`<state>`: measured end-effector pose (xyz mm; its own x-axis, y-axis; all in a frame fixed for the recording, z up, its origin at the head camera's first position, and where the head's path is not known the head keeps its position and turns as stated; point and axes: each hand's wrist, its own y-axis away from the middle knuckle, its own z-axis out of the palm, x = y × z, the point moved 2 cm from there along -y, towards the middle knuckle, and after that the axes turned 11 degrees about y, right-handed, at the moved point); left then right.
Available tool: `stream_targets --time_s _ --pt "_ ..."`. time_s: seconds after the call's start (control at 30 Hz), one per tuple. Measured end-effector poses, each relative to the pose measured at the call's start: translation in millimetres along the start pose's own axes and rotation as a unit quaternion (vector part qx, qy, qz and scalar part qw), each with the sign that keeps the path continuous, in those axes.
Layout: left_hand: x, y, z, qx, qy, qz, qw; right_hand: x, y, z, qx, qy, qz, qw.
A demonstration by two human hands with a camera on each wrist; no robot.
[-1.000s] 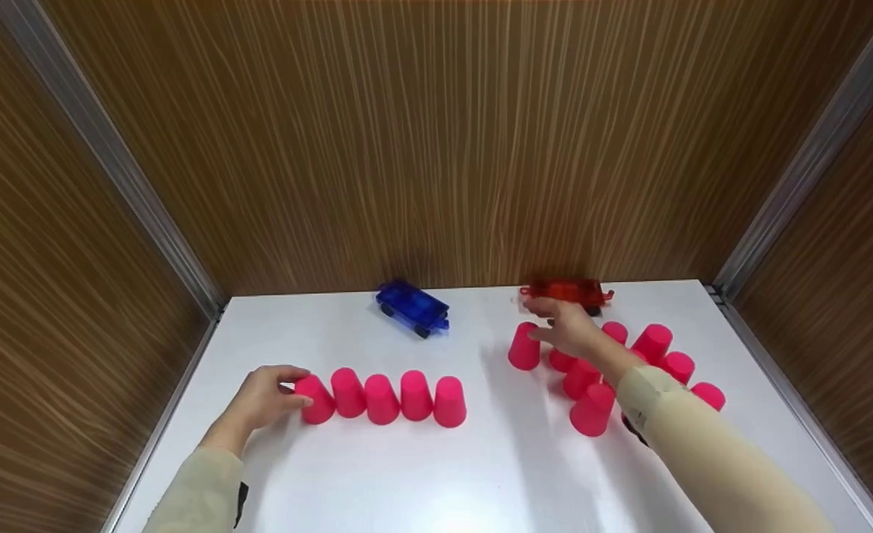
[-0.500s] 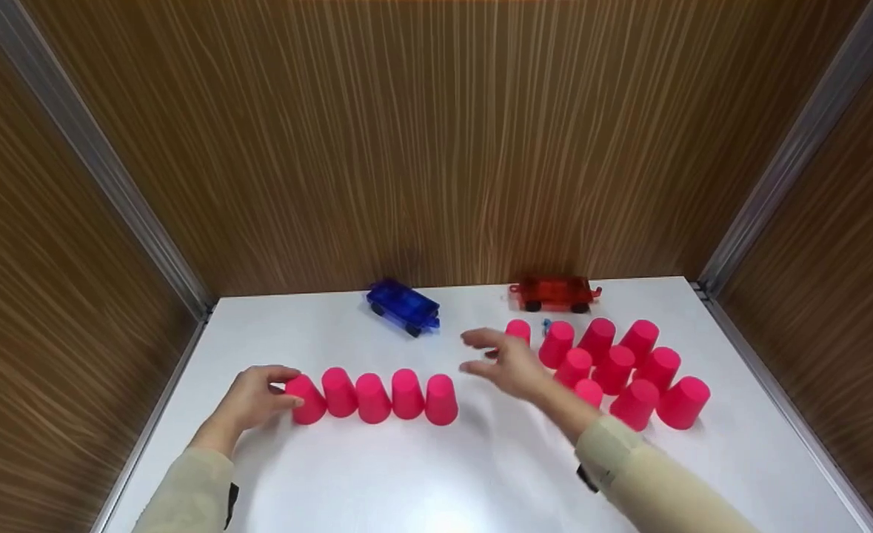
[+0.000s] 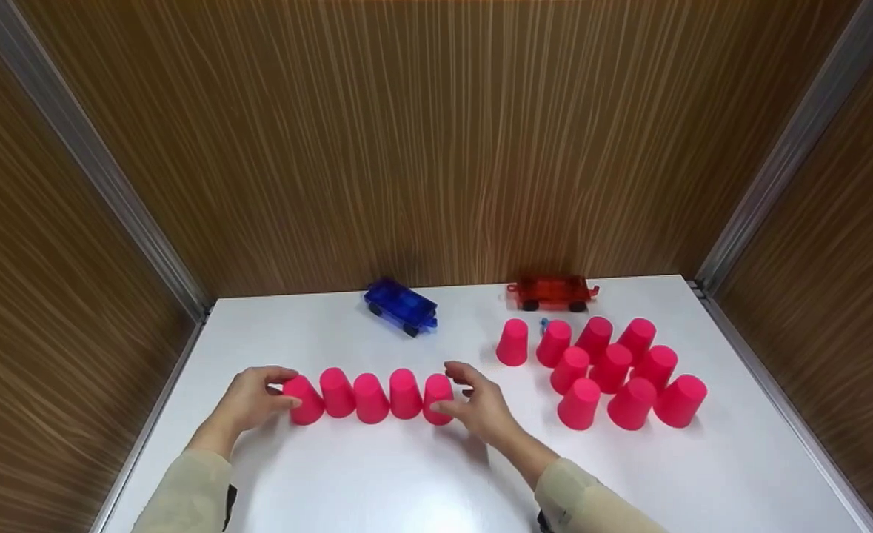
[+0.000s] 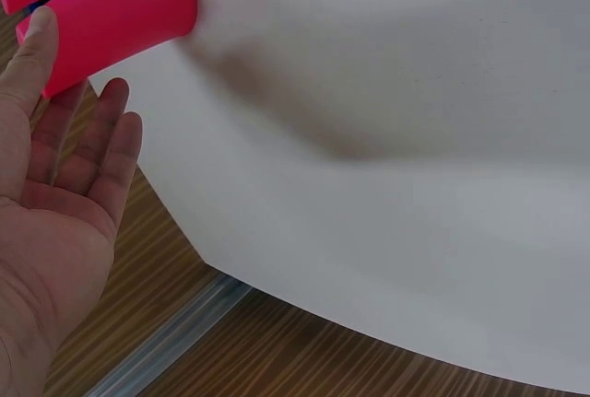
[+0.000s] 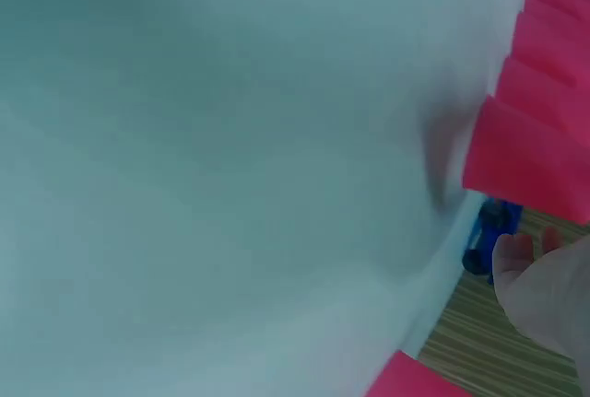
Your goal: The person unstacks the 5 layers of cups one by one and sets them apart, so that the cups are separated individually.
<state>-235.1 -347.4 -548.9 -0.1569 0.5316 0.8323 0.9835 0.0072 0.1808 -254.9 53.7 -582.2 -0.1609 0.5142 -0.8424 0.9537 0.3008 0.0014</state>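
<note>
Several pink cups stand upside down in a row on the white table. My left hand (image 3: pixel 252 400) is at the left end, its thumb on the near side of the leftmost pink cup (image 3: pixel 303 401) and its index finger behind it. In the left wrist view the thumb (image 4: pixel 35 56) lies on that cup (image 4: pixel 120 19), with the other fingers beyond it. At the right end, my right hand (image 3: pixel 484 407) has its thumb in front of the rightmost pink cup (image 3: pixel 438 391) and its fingers spread behind. Whether those fingers touch the cup is hard to tell.
More upside-down pink cups (image 3: pixel 612 369) stand in a cluster at the right, one cup (image 3: pixel 512 343) slightly apart. A blue toy wagon (image 3: pixel 401 306) and a red toy wagon (image 3: pixel 552 294) sit near the wooden back wall (image 3: pixel 436 148). A small blue object (image 3: pixel 544 326) is partly hidden behind the cluster.
My right hand has come from above the cups on the right, moving left and nearer, to the right end of the row. My left hand stays at the leftmost cup.
</note>
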Motion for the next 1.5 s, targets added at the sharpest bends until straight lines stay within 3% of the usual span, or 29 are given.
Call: stream_targets --time_s 0.2,0.37,0.5,0.67,0.87,1.03,1.5 --pt "0.7 -0.3 -0.1 0.002 0.003 -0.007 1.0 8.4 4.9 16.5 0.028 -0.019 0.01 0.9994" --pt "0.0 0.2 1.1 0.003 0.007 -0.001 1.0 12.4 7.1 15.3 0.049 -0.041 0.003 0.9979" --pt "-0.4 0.6 1.3 0.004 0.009 0.002 0.9999 21.2 11.3 1.3 0.091 -0.054 0.02 0.9942" --pt "0.5 0.8 0.4 0.004 0.005 0.007 1.0 34.6 17.6 -24.6 0.155 -0.067 0.074 0.9828" --pt "0.2 1.0 0.6 0.005 0.001 0.009 0.9999 44.0 19.6 -46.8 0.196 -0.066 0.122 0.9707" --pt "-0.1 1.2 2.4 0.003 0.004 0.005 1.0 48.6 18.9 -56.8 0.213 -0.079 0.151 0.962" --pt "0.2 1.9 1.9 0.005 0.007 0.008 0.9999 56.7 15.4 -65.3 0.221 -0.064 0.166 0.9589"
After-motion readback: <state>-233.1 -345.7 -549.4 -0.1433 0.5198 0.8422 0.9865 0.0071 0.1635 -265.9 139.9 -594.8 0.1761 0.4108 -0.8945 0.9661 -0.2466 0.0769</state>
